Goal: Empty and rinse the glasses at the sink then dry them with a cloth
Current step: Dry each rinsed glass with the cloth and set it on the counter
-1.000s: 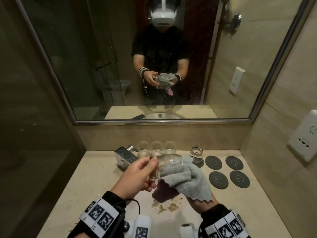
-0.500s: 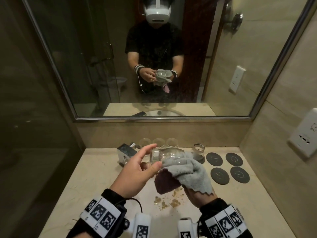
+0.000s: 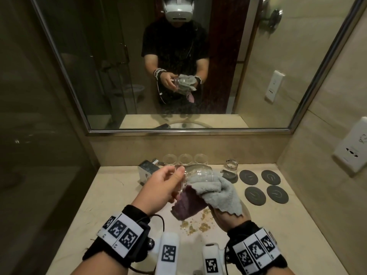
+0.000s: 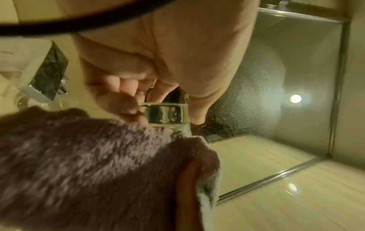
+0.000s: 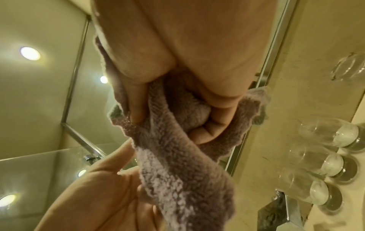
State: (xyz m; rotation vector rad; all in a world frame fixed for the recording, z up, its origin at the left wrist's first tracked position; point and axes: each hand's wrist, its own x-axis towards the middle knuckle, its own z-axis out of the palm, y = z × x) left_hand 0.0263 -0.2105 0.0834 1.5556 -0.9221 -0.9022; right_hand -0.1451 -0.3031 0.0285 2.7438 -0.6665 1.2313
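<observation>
Beige countertop (image 3: 111, 187) under both hands, mirror (image 3: 103, 62) on the wall beyond them. Grey-purple cloth (image 3: 216, 192) bunched in the right hand (image 3: 225, 216), fingers curled tight into it and clamped, cloth wrapped over the glass (image 3: 195, 171) lying sideways between the hands. Left hand (image 3: 160, 190) pinches the glass base, thumb and fingers closed on it. Beyond the left hand: chrome tap (image 3: 148, 169), three upside-down glasses (image 3: 185, 158) in a row at the wall. Past the right hand: small jar (image 3: 231, 167), four dark coasters (image 3: 264, 186). Brown crumbs (image 3: 195, 225) on the counter just below the cloth.
</observation>
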